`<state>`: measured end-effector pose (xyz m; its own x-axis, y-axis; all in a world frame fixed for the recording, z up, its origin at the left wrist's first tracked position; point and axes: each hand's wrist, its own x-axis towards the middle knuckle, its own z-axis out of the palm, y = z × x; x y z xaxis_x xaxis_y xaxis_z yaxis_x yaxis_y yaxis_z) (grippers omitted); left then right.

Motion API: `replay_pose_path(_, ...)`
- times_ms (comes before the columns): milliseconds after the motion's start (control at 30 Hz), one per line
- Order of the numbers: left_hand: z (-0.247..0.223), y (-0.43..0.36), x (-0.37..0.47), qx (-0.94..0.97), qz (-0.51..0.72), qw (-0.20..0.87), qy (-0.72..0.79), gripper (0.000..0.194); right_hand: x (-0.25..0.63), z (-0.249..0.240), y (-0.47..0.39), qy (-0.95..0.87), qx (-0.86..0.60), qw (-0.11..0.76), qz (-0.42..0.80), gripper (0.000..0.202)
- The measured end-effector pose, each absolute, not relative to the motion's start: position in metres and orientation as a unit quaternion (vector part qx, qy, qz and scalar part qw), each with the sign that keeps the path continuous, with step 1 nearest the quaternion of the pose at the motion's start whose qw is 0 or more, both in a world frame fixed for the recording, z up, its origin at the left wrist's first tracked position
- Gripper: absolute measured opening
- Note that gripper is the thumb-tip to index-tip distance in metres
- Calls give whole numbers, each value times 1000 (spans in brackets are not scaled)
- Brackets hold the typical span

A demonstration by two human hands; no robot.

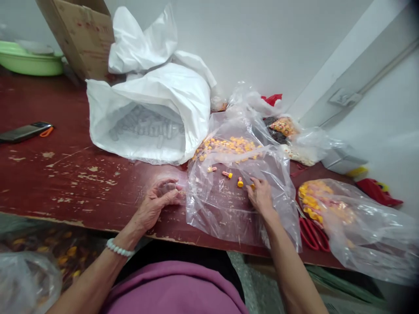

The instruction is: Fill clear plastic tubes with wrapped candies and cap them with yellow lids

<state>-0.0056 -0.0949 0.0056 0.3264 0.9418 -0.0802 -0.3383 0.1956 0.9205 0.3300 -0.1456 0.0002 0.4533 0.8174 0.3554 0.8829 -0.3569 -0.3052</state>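
My left hand point(160, 198) is closed, its fingers curled around what looks like a small clear plastic tube point(169, 188), partly hidden. My right hand point(262, 196) reaches onto a clear plastic bag point(209, 213) laid on the table. Its thumb and fingers pinch a small yellow-capped piece point(252, 186), mostly covered by the fingertips. To its left lie loose pieces of the same sort, with yellow caps and red-printed bodies, among them one yellow-capped piece point(240, 182). Behind them, a heap of yellow-capped pieces point(240, 146) fills the back of the bag.
A white sack point(196, 100) lies with its mouth towards me, holding many clear tubes point(147, 122). At right are red scissors point(313, 234) and another bag of yellow-capped pieces point(314, 196). A phone point(26, 131), a green basin point(31, 63) and a cardboard box point(87, 39) stand left.
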Motion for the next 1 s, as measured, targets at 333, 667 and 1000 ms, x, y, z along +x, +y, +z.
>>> replay_pose_path(333,1,-104,-3,502,383,672,386,39,343,-11,-146,-473,-856,206,-32,27)
replay_pose_path(667,15,-115,6,661,314,570,374,37,198,52,-176,-708,-537,440,130,21)
replay_pose_path(1000,23,-124,5,737,271,529,321,26,187,56,-161,-676,-545,452,205,22)
